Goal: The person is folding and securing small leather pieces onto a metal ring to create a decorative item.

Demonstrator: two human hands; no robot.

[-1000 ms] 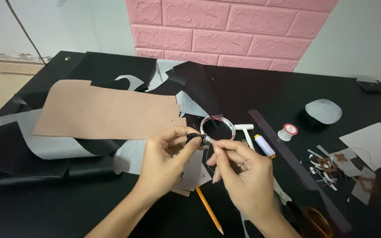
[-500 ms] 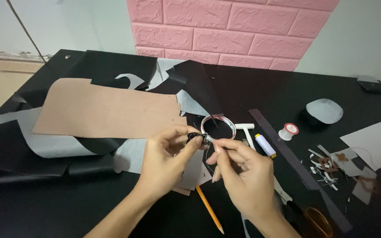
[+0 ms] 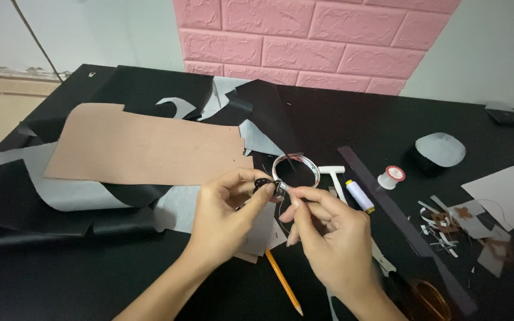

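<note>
Both grips pinched on ring (image 3: 295,169)

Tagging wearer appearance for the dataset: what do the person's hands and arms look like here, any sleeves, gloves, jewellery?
Both hands are bare: the left hand and the right hand have no gloves. No rings, watch or bracelet show on the fingers or wrists in view. Both forearms are uncovered as far as the frame's bottom edge, so no sleeve is visible. Nails look short and unpainted. No markings or tape on either hand.
</note>
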